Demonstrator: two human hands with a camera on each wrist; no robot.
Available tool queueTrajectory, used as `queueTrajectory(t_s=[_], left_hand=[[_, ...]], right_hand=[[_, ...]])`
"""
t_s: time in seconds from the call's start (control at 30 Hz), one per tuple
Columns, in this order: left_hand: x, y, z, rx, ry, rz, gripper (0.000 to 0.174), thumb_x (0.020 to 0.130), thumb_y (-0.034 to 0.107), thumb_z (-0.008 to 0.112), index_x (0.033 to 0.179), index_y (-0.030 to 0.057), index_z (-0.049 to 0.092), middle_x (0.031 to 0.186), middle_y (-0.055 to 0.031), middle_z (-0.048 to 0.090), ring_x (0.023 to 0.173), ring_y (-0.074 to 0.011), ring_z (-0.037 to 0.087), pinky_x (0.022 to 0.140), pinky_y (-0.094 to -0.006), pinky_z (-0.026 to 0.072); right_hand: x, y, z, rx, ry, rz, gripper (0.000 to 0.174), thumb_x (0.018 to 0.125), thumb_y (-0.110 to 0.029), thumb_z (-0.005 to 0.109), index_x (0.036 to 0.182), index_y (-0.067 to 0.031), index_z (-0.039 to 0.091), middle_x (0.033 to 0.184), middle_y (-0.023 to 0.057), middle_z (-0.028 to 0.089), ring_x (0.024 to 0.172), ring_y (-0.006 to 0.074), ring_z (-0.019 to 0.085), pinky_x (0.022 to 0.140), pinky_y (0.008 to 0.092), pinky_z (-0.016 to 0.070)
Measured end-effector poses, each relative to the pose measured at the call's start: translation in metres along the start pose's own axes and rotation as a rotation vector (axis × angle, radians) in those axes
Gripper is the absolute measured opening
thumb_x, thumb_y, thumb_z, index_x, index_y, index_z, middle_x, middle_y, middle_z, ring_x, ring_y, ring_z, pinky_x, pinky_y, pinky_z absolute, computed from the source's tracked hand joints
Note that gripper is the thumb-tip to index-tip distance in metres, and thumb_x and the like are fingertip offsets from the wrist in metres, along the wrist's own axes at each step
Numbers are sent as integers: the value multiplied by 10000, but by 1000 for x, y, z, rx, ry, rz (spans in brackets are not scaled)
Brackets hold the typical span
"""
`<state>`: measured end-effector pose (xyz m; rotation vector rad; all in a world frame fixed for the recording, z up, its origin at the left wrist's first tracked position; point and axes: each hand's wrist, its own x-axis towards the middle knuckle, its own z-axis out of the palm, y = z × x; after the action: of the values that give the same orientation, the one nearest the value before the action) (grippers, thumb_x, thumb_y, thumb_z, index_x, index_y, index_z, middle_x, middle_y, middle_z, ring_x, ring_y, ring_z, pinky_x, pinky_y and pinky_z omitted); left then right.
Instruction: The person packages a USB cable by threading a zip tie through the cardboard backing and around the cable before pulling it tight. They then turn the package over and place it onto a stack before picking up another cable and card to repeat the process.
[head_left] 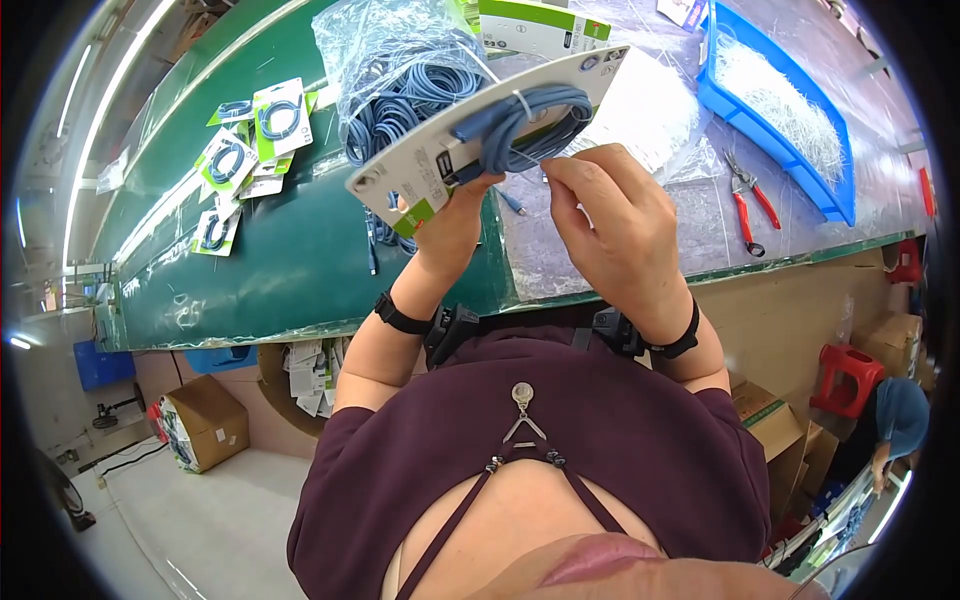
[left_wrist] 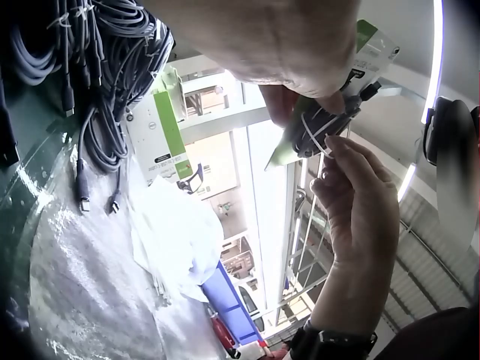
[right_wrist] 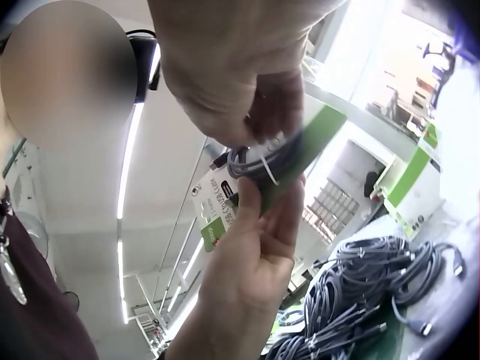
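Note:
My left hand (head_left: 450,232) grips the lower edge of a white and green retail card (head_left: 408,172) and holds it up, tilted, over the table. On the card lies a coiled blue-grey USB cable (head_left: 545,118) with a white cable tie (left_wrist: 312,135) round the coil. At the coil's near side, my right hand (head_left: 625,230) pinches the tie's thin end between thumb and forefinger. The right wrist view shows my left thumb pressing the coiled cable (right_wrist: 247,163) against the card. My curled right fingers partly hide the tie's end there.
Behind the card is a clear plastic bag (head_left: 345,45) of loose cables. Several carded cables (head_left: 225,160) lie at left. Red-handled cutters (head_left: 745,195) rest at right, beside a blue tray (head_left: 775,135) of white ties. More packaging cards (head_left: 545,25) lie at the back.

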<state>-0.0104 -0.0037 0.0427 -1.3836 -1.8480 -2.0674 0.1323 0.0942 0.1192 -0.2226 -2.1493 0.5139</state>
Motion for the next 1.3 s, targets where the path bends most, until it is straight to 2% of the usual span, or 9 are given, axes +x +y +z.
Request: queueTrajectory(t_s=[0.07,0.17,0.3,0.47,0.57,0.73,0.83,1.3], left_hand=[[4,6,5,-95,-1,-32,215,817,52,721,1014,12,645,969,-56,665,835,-167,640,707,-314,541],[7,17,14,-746,49,-353,328,852,18,670,1158,6,551,1008,-82,646,885,-193,643,755,-352,573],[-7,-1,17,-757,76,-389,353,884,-3,611,1217,18,494,1059,-113,623,915,-228,648,802,-385,587],[-19,-7,15,-675,69,-393,346,902,-4,580,1231,19,473,1096,-122,606,928,-235,650,803,-380,591],[-19,-9,14,-648,78,-411,331,919,24,568,1233,11,465,1091,-124,608,923,-246,655,780,-385,599],[-19,-15,11,-666,89,-482,330,929,59,570,1235,6,457,1082,-127,610,915,-254,661,755,-394,605],[-17,-12,11,-685,109,-424,338,938,96,573,1240,5,451,1071,-131,615,899,-263,669,739,-403,609],[-20,-10,11,-652,115,-381,388,920,103,610,1253,4,438,1075,-135,617,876,-261,672,736,-408,608]], right_hand=[[2,3,3,-7,3,-5,220,711,90,686,903,-12,658,803,94,619,670,220,616,544,299,490],[6,20,20,117,239,-190,240,716,95,683,926,-10,638,797,100,613,682,236,618,567,309,495],[-1,30,42,156,115,-138,249,724,102,677,942,-6,622,794,97,612,685,231,617,589,307,498],[-12,30,51,195,69,-46,213,738,98,671,915,-12,625,791,94,611,684,225,618,590,301,496],[-18,32,50,396,-36,193,189,748,101,658,890,-20,626,792,95,613,690,229,621,590,292,493],[-19,26,43,416,70,226,174,736,95,658,859,-22,618,772,98,600,669,246,607,582,305,490],[-23,23,33,8,-21,56,179,711,85,660,845,-23,610,751,96,582,659,253,590,581,327,488],[-23,14,33,-38,-109,62,166,697,52,647,821,-37,583,738,91,561,677,263,576,587,355,479]])
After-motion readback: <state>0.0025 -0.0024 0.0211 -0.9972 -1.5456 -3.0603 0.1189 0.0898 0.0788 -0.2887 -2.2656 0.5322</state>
